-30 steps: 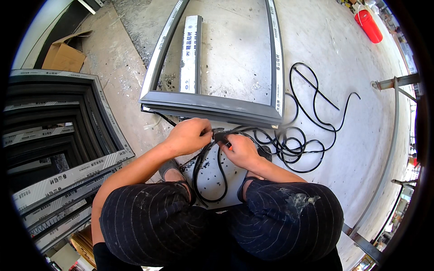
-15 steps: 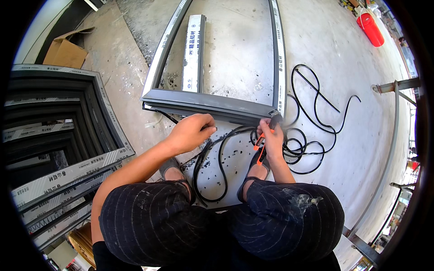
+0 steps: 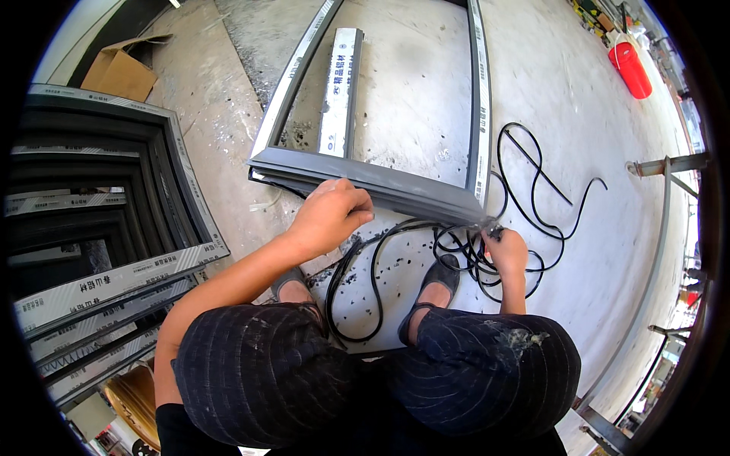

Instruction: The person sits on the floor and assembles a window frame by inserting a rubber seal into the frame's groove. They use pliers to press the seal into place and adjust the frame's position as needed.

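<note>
Change at right corner: The right hand (image 3: 507, 253) is set at the near right corner of the grey frame (image 3: 380, 182); the orange tool handles seen half a second ago are now hidden.
Change at near rail: The left hand (image 3: 331, 216) is brought up against the rail's lower edge, whereas a slight gap was shown before.
Meaning for the work: Handling is judged to be concentrated on the near rail, with both hands placed along it.
Right grip: Fingers are closed round a dark tool (image 3: 494, 229), blurred and partly covered.
Left grip: Fingers are curled; whether the black strip (image 3: 283, 187) from the near left corner is pinched cannot be told.
Frame position: The frame is laid ahead of the feet; a wrapped profile (image 3: 340, 95) is enclosed within its opening.
Obstruction: Coiled black cord (image 3: 411, 226) is spread below the rail and beside the right foot (image 3: 433, 294); snagging is judged possible.
Surroundings: Stacked frames (image 3: 114, 277) are kept at left, a cardboard box (image 3: 119, 74) behind them; a red bucket (image 3: 631, 70) is placed far right.
</note>
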The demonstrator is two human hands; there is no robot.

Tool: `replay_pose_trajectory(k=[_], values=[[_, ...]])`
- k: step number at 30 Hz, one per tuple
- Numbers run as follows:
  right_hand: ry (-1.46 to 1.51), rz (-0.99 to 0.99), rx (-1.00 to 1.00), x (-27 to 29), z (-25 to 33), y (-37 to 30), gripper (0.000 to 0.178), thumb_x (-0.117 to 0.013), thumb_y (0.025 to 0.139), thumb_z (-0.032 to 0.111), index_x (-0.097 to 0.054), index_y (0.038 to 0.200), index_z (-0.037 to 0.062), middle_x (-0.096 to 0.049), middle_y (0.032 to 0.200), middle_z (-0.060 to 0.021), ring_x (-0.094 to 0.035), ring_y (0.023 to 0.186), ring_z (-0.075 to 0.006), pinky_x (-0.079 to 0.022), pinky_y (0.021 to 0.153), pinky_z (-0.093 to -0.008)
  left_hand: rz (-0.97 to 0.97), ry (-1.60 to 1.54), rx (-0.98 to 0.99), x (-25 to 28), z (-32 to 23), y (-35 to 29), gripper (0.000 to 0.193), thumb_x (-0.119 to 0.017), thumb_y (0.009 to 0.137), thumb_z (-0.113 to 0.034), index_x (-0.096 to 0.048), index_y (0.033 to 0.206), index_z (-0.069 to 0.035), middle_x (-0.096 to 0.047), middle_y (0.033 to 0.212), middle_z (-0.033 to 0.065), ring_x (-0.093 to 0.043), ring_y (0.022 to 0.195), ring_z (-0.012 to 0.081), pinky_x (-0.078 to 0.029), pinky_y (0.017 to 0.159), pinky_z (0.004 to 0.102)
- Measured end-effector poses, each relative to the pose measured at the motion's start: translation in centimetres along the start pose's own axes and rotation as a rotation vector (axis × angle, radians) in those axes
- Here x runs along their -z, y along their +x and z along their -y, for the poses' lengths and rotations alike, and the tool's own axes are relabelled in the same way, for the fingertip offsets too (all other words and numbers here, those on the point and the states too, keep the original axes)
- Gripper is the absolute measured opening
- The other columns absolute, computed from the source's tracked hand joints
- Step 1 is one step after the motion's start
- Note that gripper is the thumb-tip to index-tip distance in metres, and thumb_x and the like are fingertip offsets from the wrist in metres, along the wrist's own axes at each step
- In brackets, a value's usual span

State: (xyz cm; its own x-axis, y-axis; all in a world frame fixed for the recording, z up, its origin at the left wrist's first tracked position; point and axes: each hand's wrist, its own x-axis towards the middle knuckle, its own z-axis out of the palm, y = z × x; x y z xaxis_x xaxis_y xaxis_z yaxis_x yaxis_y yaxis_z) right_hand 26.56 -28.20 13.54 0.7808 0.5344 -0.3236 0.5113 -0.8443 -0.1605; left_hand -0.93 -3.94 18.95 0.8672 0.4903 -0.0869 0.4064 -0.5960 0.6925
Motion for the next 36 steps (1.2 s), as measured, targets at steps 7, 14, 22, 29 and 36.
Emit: replay_pose_trajectory(k=[7,14,22,29,36], values=[[-0.174,-0.076,0.206,3.6,4.5,-2.1,0.036,-0.069,0.082,0.037,-0.07,0.078,0.0014,-0.065,0.073,-0.0184,-0.065,0.07,-0.0367,-0.05,0.064,-0.0452,-0.174,0.045,-0.031,0.3,-0.9,1.2,0.01,-0.07,0.083,-0.018,-0.068,0.086,-0.009,-0.058,0.082,0.0089,-0.055,0.088,0.0308,-0.044,0.079,0.0403],[-0.299,-0.085,0.615,5.4,10.9,-0.4,0.027,-0.069,0.083,0.03,-0.068,0.093,0.0049,-0.066,0.075,-0.0158,-0.064,0.07,-0.0361,-0.048,0.062,-0.045,-0.297,0.074,-0.053,1.2,-0.9,0.9,0.008,-0.07,0.082,-0.017,-0.068,0.084,-0.009,-0.059,0.083,0.0088,-0.057,0.088,0.0307,-0.045,0.078,0.0404],[0.305,0.592,0.99,4.6,21.0,1.1,0.048,-0.074,0.078,0.022,-0.058,0.121,0.0091,-0.069,0.086,-0.0117,-0.067,0.081,-0.0312,-0.052,0.073,-0.0395,-0.31,-0.026,-0.025,1.4,0.1,0.2,0.01,-0.071,0.08,-0.015,-0.068,0.085,-0.008,-0.061,0.083,0.0105,-0.059,0.087,0.0323,-0.047,0.077,0.0413],[0.959,0.67,0.789,-3.6,21.4,0.7,0.028,-0.069,0.09,0.015,-0.062,0.112,-0.0001,-0.067,0.095,-0.0054,-0.063,0.084,-0.0127,-0.051,0.077,-0.0289,-0.327,-0.439,0.123,1.4,1.9,-0.2,0.017,-0.068,0.084,-0.02,-0.069,0.09,-0.004,-0.066,0.091,0.0148,-0.062,0.091,0.0326,-0.048,0.081,0.0389],[1.291,0.576,0.289,-4.6,20.8,-0.6,0.025,-0.065,0.094,0.02,-0.063,0.109,-0.0001,-0.064,0.089,-0.0065,-0.06,0.078,-0.0129,-0.05,0.073,-0.0271,-0.553,-0.6,0.716,-3.5,14.2,-3.1,0.031,-0.061,0.094,-0.029,-0.061,0.092,0.002,-0.064,0.076,0.0077,-0.061,0.067,0.0169,-0.048,0.063,0.0322]])
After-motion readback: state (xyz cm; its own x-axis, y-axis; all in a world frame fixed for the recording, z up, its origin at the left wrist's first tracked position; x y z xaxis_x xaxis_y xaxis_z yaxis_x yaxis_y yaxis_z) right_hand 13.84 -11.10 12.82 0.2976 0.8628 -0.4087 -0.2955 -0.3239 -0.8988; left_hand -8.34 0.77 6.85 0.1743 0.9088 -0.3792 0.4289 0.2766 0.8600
